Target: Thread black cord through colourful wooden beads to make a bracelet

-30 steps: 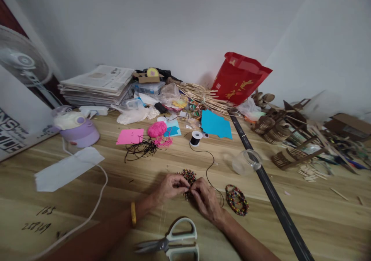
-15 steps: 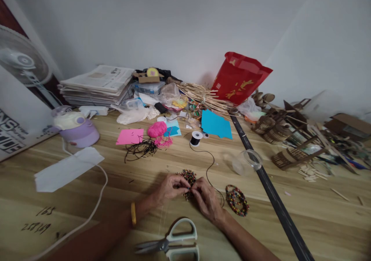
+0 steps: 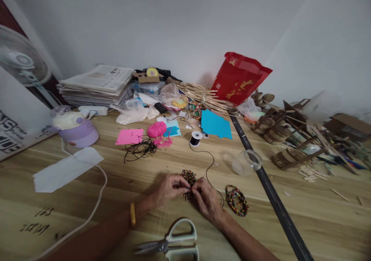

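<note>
My left hand [image 3: 169,188] and my right hand [image 3: 207,200] meet fingertip to fingertip over a small heap of multicoloured beads [image 3: 188,175] on the wooden table [image 3: 319,214]. Both pinch at something tiny among the beads, apparently the black cord [image 3: 211,168] that runs from my right hand up to a black thread spool [image 3: 196,138]. A finished beaded ring [image 3: 237,200] lies just right of my right hand. A yellow bangle [image 3: 133,214] sits on my left wrist.
Scissors with pale handles [image 3: 171,243] lie near the front edge. A clear jar [image 3: 246,162], a long black bar [image 3: 272,193], a tangle of black cord [image 3: 140,149], pink yarn [image 3: 157,130], coloured paper, newspapers [image 3: 97,84], a red bag [image 3: 239,77] and wooden craft pieces crowd the back.
</note>
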The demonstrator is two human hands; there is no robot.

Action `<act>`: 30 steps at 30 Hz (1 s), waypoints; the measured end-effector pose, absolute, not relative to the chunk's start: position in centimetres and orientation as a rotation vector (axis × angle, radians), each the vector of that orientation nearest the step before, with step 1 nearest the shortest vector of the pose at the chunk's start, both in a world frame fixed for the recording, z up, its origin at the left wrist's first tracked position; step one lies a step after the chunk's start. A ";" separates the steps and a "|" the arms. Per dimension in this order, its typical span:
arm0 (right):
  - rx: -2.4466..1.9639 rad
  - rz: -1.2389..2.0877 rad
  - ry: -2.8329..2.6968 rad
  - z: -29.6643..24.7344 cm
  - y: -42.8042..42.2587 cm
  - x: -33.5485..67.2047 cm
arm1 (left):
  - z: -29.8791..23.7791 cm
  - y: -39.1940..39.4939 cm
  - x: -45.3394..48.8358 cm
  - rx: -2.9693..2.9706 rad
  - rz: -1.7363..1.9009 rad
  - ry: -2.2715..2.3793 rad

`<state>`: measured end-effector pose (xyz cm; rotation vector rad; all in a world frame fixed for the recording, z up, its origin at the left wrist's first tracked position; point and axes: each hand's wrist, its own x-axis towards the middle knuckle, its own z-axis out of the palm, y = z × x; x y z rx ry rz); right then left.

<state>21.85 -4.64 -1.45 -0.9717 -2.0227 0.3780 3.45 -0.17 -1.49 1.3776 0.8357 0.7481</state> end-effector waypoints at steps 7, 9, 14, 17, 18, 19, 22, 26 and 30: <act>-0.990 0.353 -2.028 -1.5 -4.6 21.9 | -1.4 -0.2 3.5 1.352 0.746 0.844; -0.999 0.361 -2.030 -1.6 -4.7 21.9 | -1.5 -0.2 3.6 1.355 0.754 0.848; -1.010 0.350 -2.039 -1.5 -4.7 22.0 | -1.4 -0.2 3.6 1.361 0.779 0.842; -1.003 0.347 -2.043 -1.5 -4.7 22.0 | -1.2 -0.2 3.6 1.370 0.781 0.838; -1.001 0.344 -2.040 -1.5 -4.6 22.0 | -1.2 -0.3 3.6 1.371 0.782 0.835; -0.998 0.340 -2.039 -1.5 -4.6 22.0 | -1.2 -0.3 3.6 1.369 0.781 0.831; -0.993 0.327 -2.042 -1.6 -4.6 21.9 | -1.4 -0.2 3.6 1.356 0.775 0.824; -0.998 0.335 -2.065 -1.6 -4.6 22.0 | -1.8 -0.1 3.6 1.366 0.776 0.820; -0.986 0.353 -2.058 -1.5 -4.6 21.9 | -1.7 -0.1 3.5 1.371 0.766 0.818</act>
